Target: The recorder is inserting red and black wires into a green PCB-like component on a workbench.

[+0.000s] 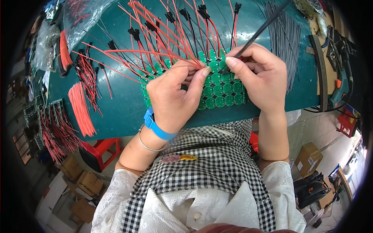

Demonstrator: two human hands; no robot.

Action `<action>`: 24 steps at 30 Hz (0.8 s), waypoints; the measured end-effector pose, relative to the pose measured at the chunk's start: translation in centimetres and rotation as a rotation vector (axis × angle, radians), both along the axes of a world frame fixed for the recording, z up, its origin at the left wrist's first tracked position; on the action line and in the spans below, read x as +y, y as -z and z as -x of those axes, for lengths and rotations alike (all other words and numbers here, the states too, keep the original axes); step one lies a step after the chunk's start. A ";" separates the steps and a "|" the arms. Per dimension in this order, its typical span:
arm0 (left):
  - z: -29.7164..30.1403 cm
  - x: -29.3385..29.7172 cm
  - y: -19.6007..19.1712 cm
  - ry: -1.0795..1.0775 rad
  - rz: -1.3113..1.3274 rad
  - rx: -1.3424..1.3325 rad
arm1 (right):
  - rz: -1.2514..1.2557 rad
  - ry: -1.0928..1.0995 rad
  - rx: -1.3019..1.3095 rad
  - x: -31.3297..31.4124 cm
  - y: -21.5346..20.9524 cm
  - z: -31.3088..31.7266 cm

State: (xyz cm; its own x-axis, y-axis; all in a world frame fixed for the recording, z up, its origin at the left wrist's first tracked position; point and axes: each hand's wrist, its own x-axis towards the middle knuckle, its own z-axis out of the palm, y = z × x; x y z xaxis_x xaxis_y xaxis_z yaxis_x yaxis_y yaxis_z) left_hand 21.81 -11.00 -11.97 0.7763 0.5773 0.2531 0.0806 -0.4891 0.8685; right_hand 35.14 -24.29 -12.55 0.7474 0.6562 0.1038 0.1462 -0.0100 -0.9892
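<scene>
My left hand (176, 91), with a blue wrist strap on its wrist, pinches a bunch of red wires (155, 53) between thumb and fingertips. The wires fan out to the upper left. My right hand (260, 73) grips what looks like a thin bundle of black wires (258, 34), slanting up and right. Both hands hover over a panel of small green circuit boards (223, 90) laid in rows on the table. Along the panel's far side, red and black leads with black connectors (203, 12) stand up from the boards. My left hand hides part of the panel.
A pile of black wires (285, 42) lies to the right on the green table (248, 110). Red wires (81, 109) and leads with connectors (86, 73) lie at left, near a clear plastic bag (83, 19). A green-handled tool (339, 91) hangs by the right edge.
</scene>
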 end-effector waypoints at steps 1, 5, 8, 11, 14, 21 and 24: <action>0.0 0.0 0.2 0.000 -0.015 -0.006 | -0.019 0.000 0.027 -0.2 0.0 -0.1; -0.1 0.1 0.4 -0.006 -0.131 -0.015 | 0.017 0.058 0.059 -0.7 -0.3 0.1; -0.1 0.1 0.6 -0.017 -0.160 -0.024 | 0.043 0.068 0.032 -0.8 -0.2 0.2; -0.1 0.1 0.7 -0.015 -0.189 -0.007 | 0.048 0.070 0.028 -0.8 0.0 0.1; -0.2 0.1 0.7 -0.021 -0.198 -0.033 | 0.046 0.067 0.036 -0.8 0.0 0.1; 0.0 0.1 0.5 -0.015 -0.187 0.003 | 0.052 0.053 0.024 -0.8 0.0 0.1; 0.0 0.0 0.5 -0.010 -0.160 -0.038 | 0.045 0.060 0.031 -0.8 0.1 0.1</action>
State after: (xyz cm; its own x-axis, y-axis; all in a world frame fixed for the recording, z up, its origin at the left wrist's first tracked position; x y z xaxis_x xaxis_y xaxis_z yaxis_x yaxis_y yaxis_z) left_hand 21.85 -10.96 -12.50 0.7591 0.5345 0.3715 0.0548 -0.6212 0.7818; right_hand 35.01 -25.09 -12.64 0.7879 0.6135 0.0519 0.1136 -0.0620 -0.9916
